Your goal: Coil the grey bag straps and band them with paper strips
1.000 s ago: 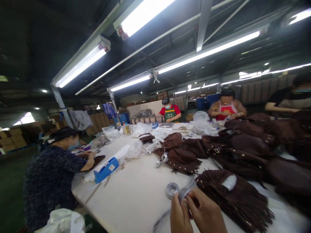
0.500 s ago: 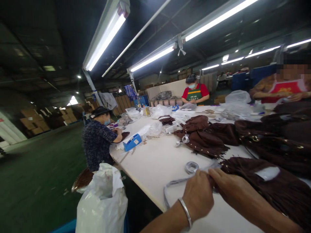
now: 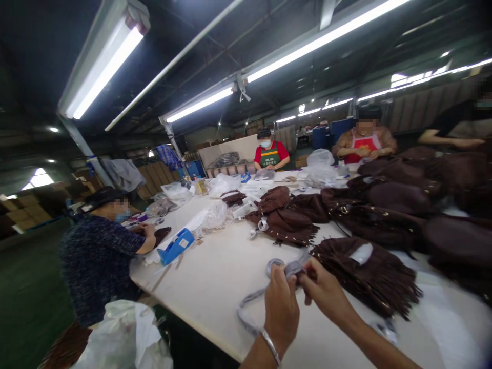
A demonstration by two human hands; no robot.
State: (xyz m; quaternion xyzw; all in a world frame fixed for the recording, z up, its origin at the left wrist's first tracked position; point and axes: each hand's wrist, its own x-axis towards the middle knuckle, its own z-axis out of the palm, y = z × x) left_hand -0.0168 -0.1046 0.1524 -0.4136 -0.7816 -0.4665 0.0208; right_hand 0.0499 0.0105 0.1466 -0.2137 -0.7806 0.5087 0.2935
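My left hand (image 3: 282,306), with a silver bangle at the wrist, is closed on a grey wrapped strap (image 3: 295,266). My right hand (image 3: 322,288) pinches the same strap just beside it, so the fingers of both hands nearly meet. A loose length of the strap (image 3: 246,307) curves over the white table (image 3: 215,287) to the left of my hands. Partly behind my left fingers is a grey coil (image 3: 273,263). Right of my hands lies a dark brown fringed bag (image 3: 378,277) with a white patch on top.
More brown bags (image 3: 288,218) are heaped at the right. A blue tape dispenser (image 3: 177,247) stands near the left table edge, with clear plastic bags (image 3: 215,215) beyond it. A white sack (image 3: 123,338) is at lower left. Co-workers sit around the table, one (image 3: 100,256) close on the left.
The view has swung to the right, bringing another co-worker in at the far right. My hands have turned more upright, and the grey strap now shows between my fingers.
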